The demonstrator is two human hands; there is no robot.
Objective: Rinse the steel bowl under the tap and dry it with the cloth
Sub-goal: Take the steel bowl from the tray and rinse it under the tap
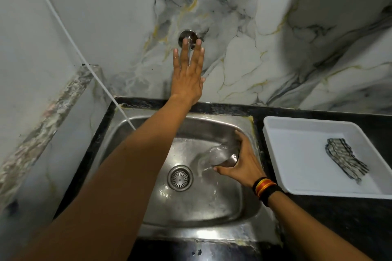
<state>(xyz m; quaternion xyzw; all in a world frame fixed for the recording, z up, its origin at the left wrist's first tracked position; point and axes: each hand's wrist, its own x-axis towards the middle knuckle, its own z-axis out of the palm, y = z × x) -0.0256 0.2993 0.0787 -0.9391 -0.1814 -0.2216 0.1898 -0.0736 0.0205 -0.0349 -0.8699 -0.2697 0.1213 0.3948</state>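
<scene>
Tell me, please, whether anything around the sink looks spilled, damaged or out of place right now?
Nothing looks damaged or spilled. The right hand holds the steel bowl inside the sink, the left hand reaches up at the wall tap, and the striped cloth lies in the white tray. One thin white cord trails into the sink.

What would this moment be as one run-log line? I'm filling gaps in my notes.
phase: rinsing | left hand: open, raised at tap | right hand: holding steel bowl in sink | cloth: in white tray, untouched
</scene>
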